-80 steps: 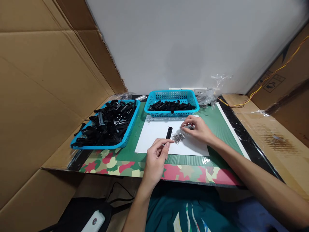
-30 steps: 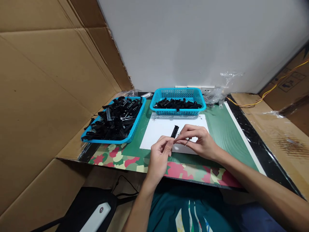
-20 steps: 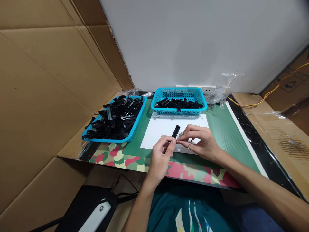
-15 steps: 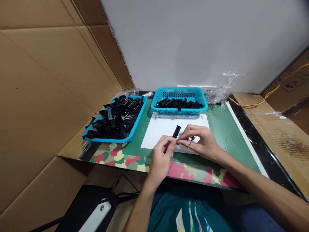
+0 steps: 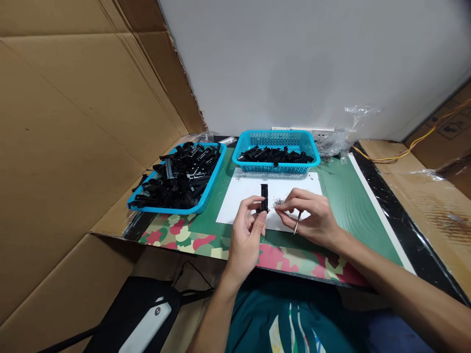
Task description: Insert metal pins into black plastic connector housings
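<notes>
My left hand (image 5: 250, 228) is closed on a narrow black plastic part (image 5: 264, 192), which stands nearly upright with its far end toward the basket. To its right, my right hand (image 5: 309, 213) has its thumb and fingertips pinched together at the edge of a pile of tiny metal pieces (image 5: 278, 201). A thin metal rod (image 5: 297, 223) is tucked among the fingers of that hand, pointing down. Whether a tiny piece is also between the fingertips is too small to tell. Beneath both hands lies a white sheet (image 5: 230, 208).
A blue tray (image 5: 206, 198) heaped with black plastic parts (image 5: 180, 176) stands at the left. Behind the sheet is a blue basket (image 5: 275, 135) holding more black parts. Clear plastic wrap (image 5: 336, 142) and yellow wires (image 5: 415, 144) lie at the right back. Cardboard (image 5: 73, 122) walls the left.
My right hand has drawn away from the black plastic part, to the right, down to the metal pile. My left hand has turned the part more upright and its index finger now extends along it.
</notes>
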A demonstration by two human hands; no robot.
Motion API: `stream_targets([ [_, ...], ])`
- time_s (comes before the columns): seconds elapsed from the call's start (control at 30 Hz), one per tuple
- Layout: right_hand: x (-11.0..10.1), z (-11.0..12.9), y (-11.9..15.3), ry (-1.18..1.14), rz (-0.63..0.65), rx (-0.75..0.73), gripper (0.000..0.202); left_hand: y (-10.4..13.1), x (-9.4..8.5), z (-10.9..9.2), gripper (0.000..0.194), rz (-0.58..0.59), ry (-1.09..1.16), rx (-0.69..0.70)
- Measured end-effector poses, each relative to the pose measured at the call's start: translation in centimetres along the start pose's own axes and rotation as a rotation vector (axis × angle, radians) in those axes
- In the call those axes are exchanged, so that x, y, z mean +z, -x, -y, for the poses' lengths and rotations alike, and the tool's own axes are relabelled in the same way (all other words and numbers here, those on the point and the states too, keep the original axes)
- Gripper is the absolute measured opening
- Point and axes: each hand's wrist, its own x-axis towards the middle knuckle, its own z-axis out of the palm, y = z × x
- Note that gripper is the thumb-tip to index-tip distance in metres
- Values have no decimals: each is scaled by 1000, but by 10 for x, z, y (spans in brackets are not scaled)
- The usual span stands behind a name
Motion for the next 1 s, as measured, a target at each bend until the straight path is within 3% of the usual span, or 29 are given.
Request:
stream_targets([
  [0.13,2,-3,2,48,13,-80,14,0,3,0,51,8,64,-4],
  [0.63,0,-4,3,211,145,-183,20,1,0,3,42,-19,-9,-1],
  [0.83,-3,-8,4,139,217,-158,22,-1,-2,1,44,-10,-52,-13],
  [1.0,-3,-10,4,37,191,-105,18,-2,-2,-3,38,26,-91,18],
])
